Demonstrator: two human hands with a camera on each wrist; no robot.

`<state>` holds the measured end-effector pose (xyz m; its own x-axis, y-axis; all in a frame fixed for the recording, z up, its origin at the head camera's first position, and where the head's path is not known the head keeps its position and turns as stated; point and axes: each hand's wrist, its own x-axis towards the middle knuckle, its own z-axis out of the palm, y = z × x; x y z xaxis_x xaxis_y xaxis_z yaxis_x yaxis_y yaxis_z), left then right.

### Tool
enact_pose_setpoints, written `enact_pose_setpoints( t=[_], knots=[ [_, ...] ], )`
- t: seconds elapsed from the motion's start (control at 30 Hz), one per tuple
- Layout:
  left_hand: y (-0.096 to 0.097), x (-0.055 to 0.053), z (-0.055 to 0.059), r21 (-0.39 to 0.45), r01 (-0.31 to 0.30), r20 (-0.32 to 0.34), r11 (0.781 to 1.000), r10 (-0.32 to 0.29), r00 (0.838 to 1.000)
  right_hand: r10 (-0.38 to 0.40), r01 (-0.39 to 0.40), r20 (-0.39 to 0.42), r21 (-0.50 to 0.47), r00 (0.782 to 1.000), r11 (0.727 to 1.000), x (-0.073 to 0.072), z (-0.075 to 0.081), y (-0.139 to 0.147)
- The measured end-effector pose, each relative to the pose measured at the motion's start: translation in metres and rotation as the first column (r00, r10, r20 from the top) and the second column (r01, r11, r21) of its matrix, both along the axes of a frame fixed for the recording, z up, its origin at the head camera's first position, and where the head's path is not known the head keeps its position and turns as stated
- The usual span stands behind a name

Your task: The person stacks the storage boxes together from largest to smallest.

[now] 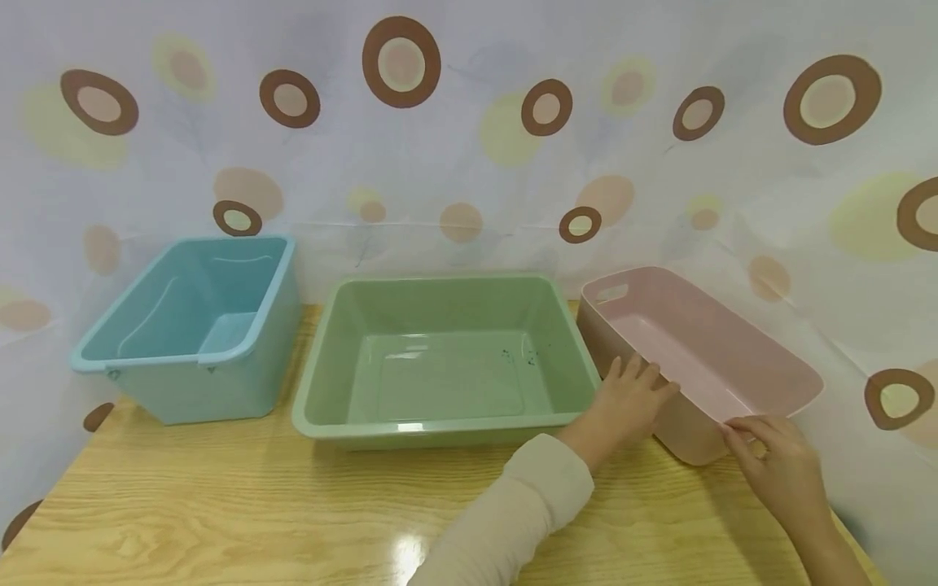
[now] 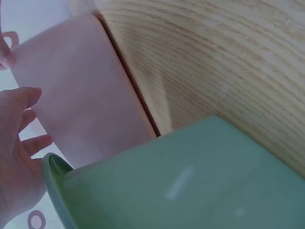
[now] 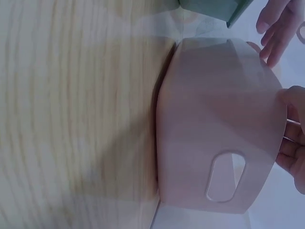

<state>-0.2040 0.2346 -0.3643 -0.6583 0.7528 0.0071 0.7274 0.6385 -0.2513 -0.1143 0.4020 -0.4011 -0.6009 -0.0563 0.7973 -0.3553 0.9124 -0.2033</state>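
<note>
1. Pink bin, oblong, with a slot handle in its end wall; stands at the right end of the wooden desk, set at a slant, just beside the green tub
2. Left hand, cream sleeve; fingers spread and loose at the pink bin's long rim, grasping nothing
3. Right hand; thumb and fingers pinch the pink bin's rim at its near corner
4. Green tub, rectangular, shallow, mid-desk; small dark specks on its floor
5. Blue bin, deep, at the left end
6. Patterned cloth, ringed motifs, hung behind
</note>
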Motion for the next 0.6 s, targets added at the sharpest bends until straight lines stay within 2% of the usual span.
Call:
enact_pose_setpoints(
  t=[0.2, 0.43, 0.6],
  knots=[
    [0.002, 0.002, 0.000, 0.000, -0.002, -0.003, 1.000, 0.002, 1.000, -0.061, 0.058, 0.020, 0.132, 0.998, 0.990, -0.008, 0.004, -0.008],
    [0.003, 0.002, -0.004, -0.005, -0.005, -0.027, 1.000, 0.005, 1.000, -0.078, 0.069, 0.059, 0.136, 0.995, 0.988, -0.014, 0.007, -0.021],
    [0.002, 0.003, -0.006, 0.031, 0.028, -0.052, 0.999, -0.026, 0.998, -0.086, 0.076, 0.071, 0.125, 0.994, 0.989, -0.013, 0.007, -0.022]
  ],
)
